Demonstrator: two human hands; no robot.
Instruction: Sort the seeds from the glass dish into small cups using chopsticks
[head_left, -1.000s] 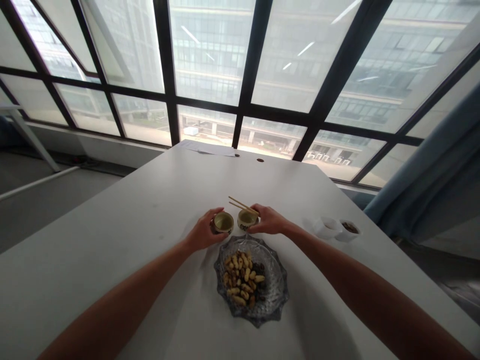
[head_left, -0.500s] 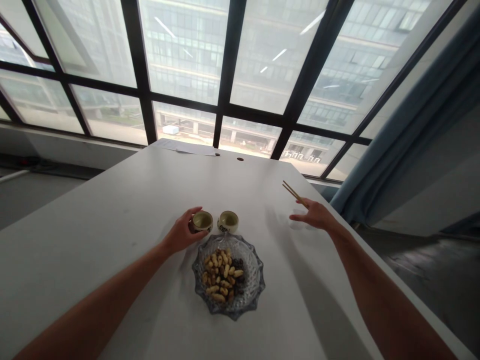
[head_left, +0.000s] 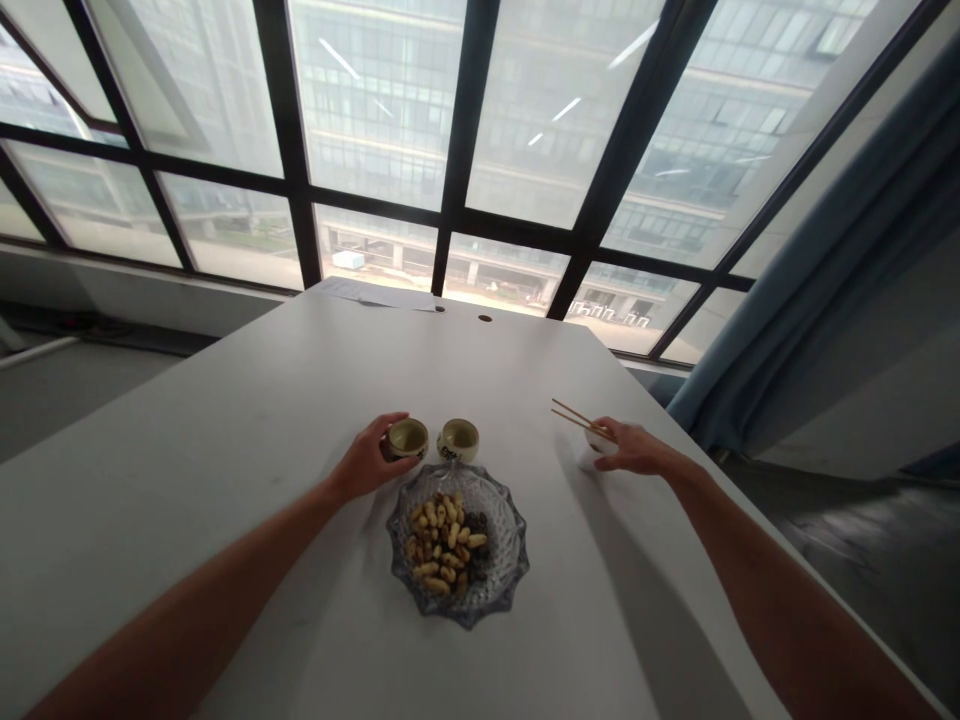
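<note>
My left hand is wrapped round the side of a small cream teacup with a greenish inside and dark writing. Just to its right stands a matching teacup. In my right hand, over the right side of the table, is a pair of thin wooden chopsticks, tips slightly apart and pointing left. Beneath those fingers is a pale, partly hidden shape that I cannot make out. In front of the cups sits a scalloped glass bowl, with unshelled peanuts and small dark pieces inside.
The white table narrows towards the windows. White paper lies at its far edge, near two round holes. A blue curtain hangs on the right, past the table's edge.
My right hand has closed in on the pale shape, and the chopsticks have swung to a flatter angle, tips lower and more to the left. The left hand stays at its cup.
</note>
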